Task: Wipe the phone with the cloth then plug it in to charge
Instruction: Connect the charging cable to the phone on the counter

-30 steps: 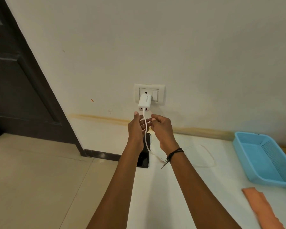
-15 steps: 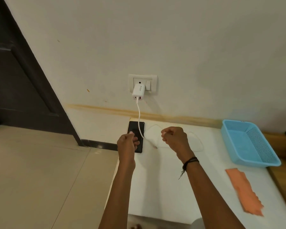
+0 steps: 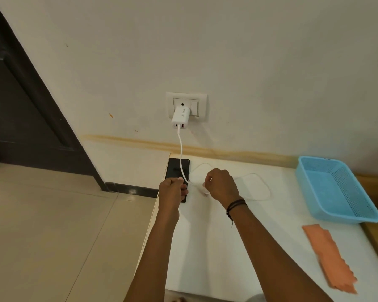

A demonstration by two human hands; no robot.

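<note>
Holding the cable (image 3: 182, 162) in both fists: left hand (image 3: 172, 189) closed on it over the phone's near end, right hand (image 3: 222, 185) closed on the free end, plug tip poking out below. Phone (image 3: 177, 168) lies flat at the tabletop (image 3: 216, 247) left edge, long axis running away toward the wall, just left of the right hand. Left hand nearer. Port not visible. Cloth (image 3: 327, 256) well apart, right.

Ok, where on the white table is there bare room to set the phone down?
Bare: between the right hand and orange cloth. Crowded: back left corner, with phone, left hand and cable loops; blue basket fills the right.
</note>
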